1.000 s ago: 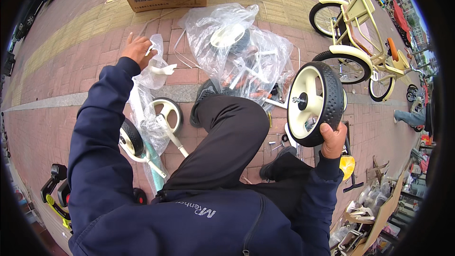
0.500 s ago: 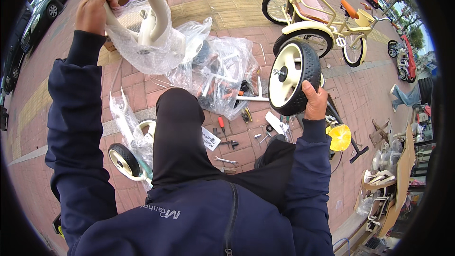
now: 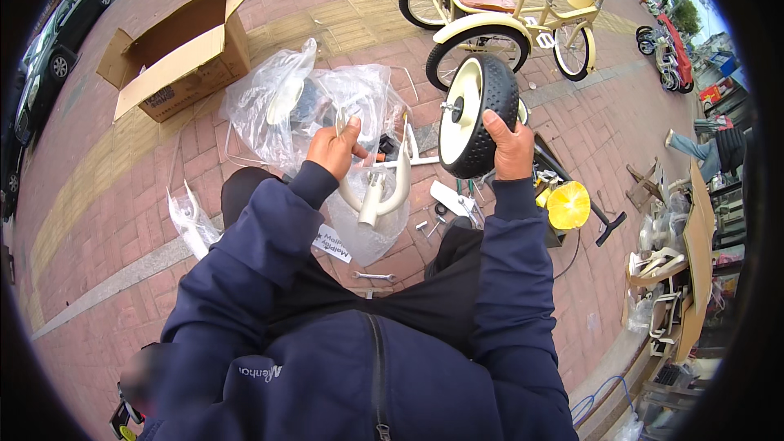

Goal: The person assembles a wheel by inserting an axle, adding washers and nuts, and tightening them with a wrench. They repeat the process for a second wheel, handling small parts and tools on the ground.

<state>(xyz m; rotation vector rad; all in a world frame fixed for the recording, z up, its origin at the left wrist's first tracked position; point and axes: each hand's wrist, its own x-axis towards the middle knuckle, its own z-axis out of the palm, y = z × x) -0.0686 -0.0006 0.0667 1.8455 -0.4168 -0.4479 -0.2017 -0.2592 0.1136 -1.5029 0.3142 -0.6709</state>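
Note:
My left hand [image 3: 333, 149] is closed around one prong of a cream fork [image 3: 398, 188], whose short tube points toward me. Clear wrap [image 3: 367, 238] hangs below the fork. Upright in my right hand [image 3: 511, 147] is a wheel [image 3: 493, 90] with a cream rim and black knobby tyre, the thumb pressed on the tread. An axle end sticks out of the wheel's hub. Between fork and wheel there is a gap. Beneath them on the paving lie a wrench [image 3: 374, 277] and several small tools and bolts. My right fingers are mostly hidden behind the tyre.
An open cardboard box [image 3: 184, 61] stands at the far left. Crumpled clear plastic bags [image 3: 273, 98] with parts lie ahead of me. A cream tricycle [image 3: 490, 28] is parked beyond the wheel. A yellow round object [image 3: 568, 205] sits to the right, near cardboard sheets [image 3: 694, 253].
My left hand has come down and inward with the fork, which has turned and largely come out of its wrap. The wheel stays in my right hand, its side turned slightly.

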